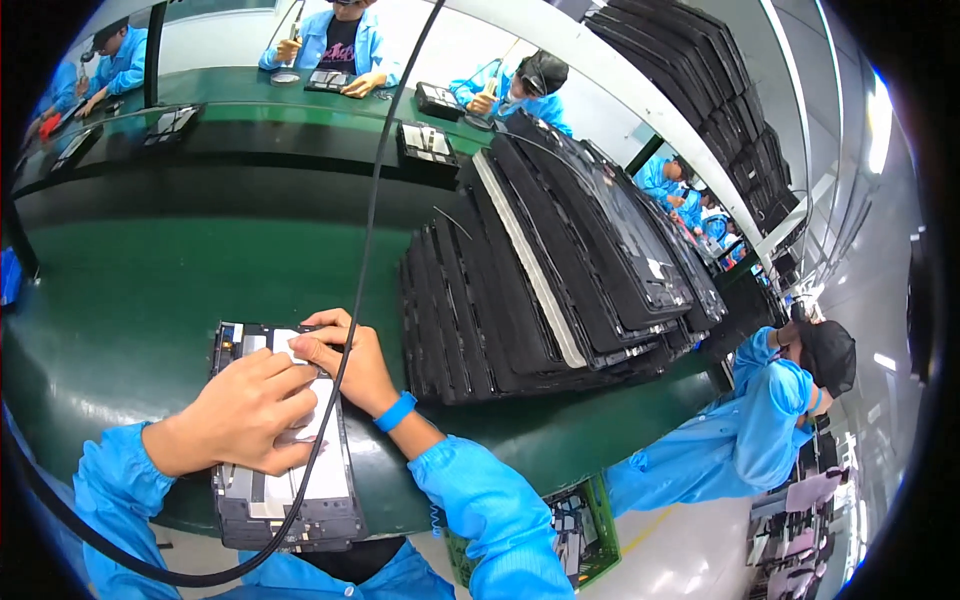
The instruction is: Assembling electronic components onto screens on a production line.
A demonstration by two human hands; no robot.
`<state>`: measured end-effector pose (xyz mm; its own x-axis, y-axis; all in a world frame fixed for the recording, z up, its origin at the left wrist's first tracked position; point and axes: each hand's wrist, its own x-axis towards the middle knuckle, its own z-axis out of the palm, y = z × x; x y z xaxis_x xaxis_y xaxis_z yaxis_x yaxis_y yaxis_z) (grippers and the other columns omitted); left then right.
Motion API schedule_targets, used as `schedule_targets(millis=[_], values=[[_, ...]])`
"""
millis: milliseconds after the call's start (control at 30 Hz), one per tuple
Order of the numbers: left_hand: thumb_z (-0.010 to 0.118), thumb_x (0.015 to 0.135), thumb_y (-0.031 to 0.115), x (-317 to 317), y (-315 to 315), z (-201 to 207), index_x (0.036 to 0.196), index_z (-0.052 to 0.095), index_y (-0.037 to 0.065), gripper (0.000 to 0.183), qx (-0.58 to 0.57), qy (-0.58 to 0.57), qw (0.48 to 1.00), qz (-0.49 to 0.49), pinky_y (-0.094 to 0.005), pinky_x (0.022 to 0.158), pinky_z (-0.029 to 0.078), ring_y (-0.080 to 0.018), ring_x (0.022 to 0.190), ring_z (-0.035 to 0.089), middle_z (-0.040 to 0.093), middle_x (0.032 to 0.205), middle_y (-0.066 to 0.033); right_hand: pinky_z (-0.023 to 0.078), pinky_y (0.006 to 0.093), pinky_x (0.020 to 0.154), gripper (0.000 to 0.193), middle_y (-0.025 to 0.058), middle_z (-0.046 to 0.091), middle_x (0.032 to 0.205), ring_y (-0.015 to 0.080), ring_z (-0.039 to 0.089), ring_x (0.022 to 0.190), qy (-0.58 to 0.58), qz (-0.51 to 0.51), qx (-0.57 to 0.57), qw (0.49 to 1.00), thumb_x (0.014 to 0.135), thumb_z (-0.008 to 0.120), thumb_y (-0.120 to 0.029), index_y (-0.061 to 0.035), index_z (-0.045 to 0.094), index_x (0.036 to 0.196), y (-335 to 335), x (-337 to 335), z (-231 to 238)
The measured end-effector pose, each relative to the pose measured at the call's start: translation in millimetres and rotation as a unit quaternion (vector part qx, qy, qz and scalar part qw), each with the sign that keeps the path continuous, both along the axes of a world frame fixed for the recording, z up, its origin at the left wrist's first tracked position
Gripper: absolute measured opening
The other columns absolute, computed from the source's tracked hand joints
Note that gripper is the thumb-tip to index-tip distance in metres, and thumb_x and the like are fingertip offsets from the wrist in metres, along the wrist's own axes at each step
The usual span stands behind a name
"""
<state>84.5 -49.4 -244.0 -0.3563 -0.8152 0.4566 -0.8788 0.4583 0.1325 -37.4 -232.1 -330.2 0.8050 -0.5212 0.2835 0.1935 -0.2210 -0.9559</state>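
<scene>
An opened tablet-like device (262, 487) with pale flat panels in a black frame lies on the green bench before me, on top of at least one similar black piece. My left hand (250, 412) is over its middle, fingers curled down onto the pale panel and fingertips partly hidden. At the device's far right edge, my right hand (348, 362) has its thumb and forefinger closed together; what is between them is too small to tell. The two hands nearly meet there. A blue wrist strap (396, 412) circles my right wrist.
To the right leans a large stack of black trays (540, 270). A black cable (372, 200) hangs across my view, passing over the device. A green crate (603, 525) with parts stands below the bench edge. Co-workers in blue sit across the bench; another person (760, 420) is at right.
</scene>
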Motion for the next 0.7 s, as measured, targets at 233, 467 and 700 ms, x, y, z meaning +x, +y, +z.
schedule_targets(millis=[233,467,700], values=[[0.081,0.082,0.039,1.5,-1.5,0.1,0.087,0.064,0.004,0.04,-0.008,0.017,1.0,0.005,-0.0438,0.083,0.053,-0.0335,0.094,0.063,0.062,0.098,-0.0153,0.057,0.031,0.083,0.023,0.0124,0.071,0.12,0.016,0.068,0.103,0.014,0.008,-0.034,0.999,0.1,0.084,-0.022,-0.0023,0.087,0.11,-2.5,-2.2,11.2],[0.079,0.089,0.045,5.6,-7.0,4.9,0.088,0.064,0.002,0.045,-0.01,0.033,0.999,-0.003,-0.0448,0.084,0.052,-0.0333,0.092,0.062,0.06,0.094,-0.0152,0.055,0.0291,0.082,0.023,0.0123,0.07,0.12,0.0153,0.068,0.102,0.02,0.003,-0.063,0.998,0.102,0.082,-0.022,-0.0017,0.087,0.112,-7.5,-3.1,9.3],[0.078,0.092,0.047,7.3,-4.7,-2.5,0.087,0.065,0.002,0.047,-0.024,0.029,0.999,-0.006,-0.043,0.082,0.05,-0.031,0.09,0.062,0.06,0.093,-0.0143,0.048,0.0366,0.109,0.038,0.0139,0.067,0.132,0.0231,0.06,0.127,0.014,0.088,0.002,0.996,0.104,0.068,-0.024,0.0007,0.08,0.131,-8.6,-17.1,20.0]])
